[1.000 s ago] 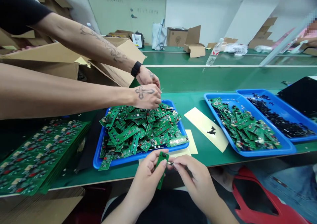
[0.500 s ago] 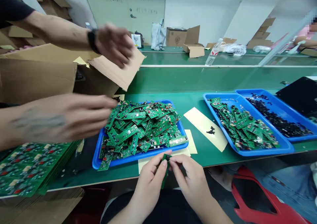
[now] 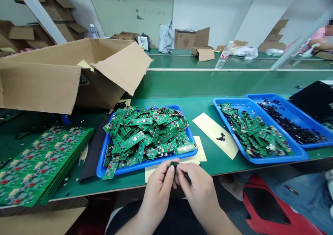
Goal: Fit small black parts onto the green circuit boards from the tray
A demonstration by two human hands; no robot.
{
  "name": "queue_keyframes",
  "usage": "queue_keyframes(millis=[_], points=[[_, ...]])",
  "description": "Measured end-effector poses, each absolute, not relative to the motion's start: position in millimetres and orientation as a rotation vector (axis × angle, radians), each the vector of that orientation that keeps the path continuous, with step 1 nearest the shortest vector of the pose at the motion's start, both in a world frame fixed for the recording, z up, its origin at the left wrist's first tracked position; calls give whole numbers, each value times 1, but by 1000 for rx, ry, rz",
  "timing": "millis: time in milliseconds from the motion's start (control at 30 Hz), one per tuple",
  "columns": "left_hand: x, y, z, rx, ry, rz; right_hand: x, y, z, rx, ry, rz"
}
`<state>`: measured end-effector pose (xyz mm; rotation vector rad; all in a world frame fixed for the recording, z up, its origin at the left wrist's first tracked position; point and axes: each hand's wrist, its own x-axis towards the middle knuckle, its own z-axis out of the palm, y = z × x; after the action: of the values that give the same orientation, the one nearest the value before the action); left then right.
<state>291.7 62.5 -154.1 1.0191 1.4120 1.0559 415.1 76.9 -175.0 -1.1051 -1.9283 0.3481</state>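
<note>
Below the front edge of the heaped tray, my left hand (image 3: 159, 186) pinches a small green circuit board (image 3: 173, 164) between thumb and fingers. My right hand (image 3: 199, 183) closes its thumb and fingertips on the same board's right side, where a small dark part shows. Most of the board is hidden by my fingers. Just beyond my hands, a blue tray (image 3: 195, 151) is piled high with green circuit boards (image 3: 135, 140). A yellow paper (image 3: 208, 127) with a few black pieces (image 3: 221, 137) on it lies to the right of that tray.
Stacked board panels (image 3: 49, 158) and an open cardboard box (image 3: 39, 93) stand on the left. To the right are a blue tray of boards (image 3: 303, 156) and another of black parts (image 3: 275, 95). A water bottle (image 3: 223, 56) leans behind; a person's legs show at lower right.
The other person's two arms have left the view on the left, uncovering the box and panels. The board between my hands has tilted and shows less of its length.
</note>
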Motion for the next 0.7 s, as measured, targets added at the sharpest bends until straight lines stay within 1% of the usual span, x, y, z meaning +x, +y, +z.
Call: queue_keyframes(millis=[167, 333, 500, 700], points=[[291, 63, -156, 1203, 1459, 1057, 413, 79, -176, -1102, -1943, 294], [290, 65, -155, 1197, 1455, 1083, 410, 78, -182, -1030, -1899, 267], [288, 64, -159, 1168, 1434, 1100, 406, 73, -191, -947, -1829, 362], [282, 57, -163, 1159, 1388, 997, 415, 78, -192, -1013, -1833, 430]])
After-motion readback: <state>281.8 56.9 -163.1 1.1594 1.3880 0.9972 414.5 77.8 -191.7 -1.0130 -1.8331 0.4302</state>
